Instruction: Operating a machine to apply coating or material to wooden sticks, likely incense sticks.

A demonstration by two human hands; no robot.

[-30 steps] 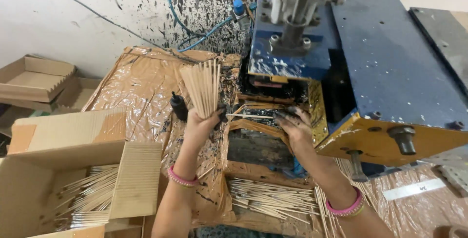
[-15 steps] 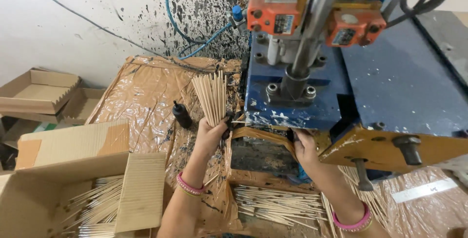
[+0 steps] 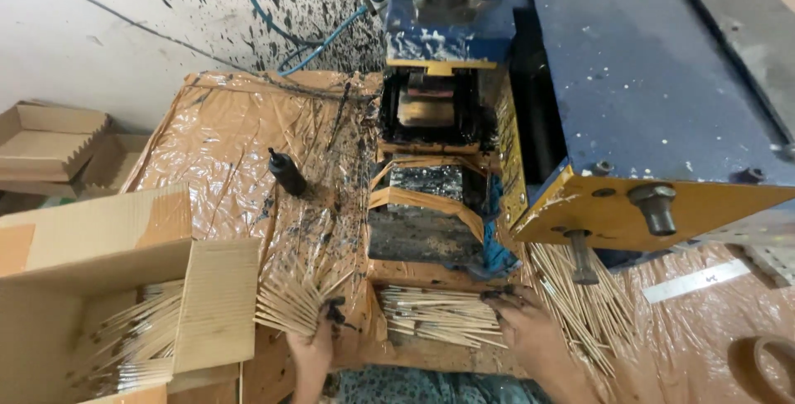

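Observation:
My left hand grips a fanned bundle of thin wooden sticks low at the front, next to the flap of an open cardboard box. Ink-stained, my right hand rests with its fingers on a flat pile of sticks lying on the wooden ledge below the blue press machine. More loose sticks lie to the right of that hand under the machine's yellow edge.
The box holds several sticks. A small black bottle stands on the ink-spattered plastic-covered table. Empty cardboard trays sit at far left. A tape roll lies at lower right.
My left hand has brought the stick bundle down from the machine's front toward the box. My right hand dropped from the machine to the stick pile. The view tilted down.

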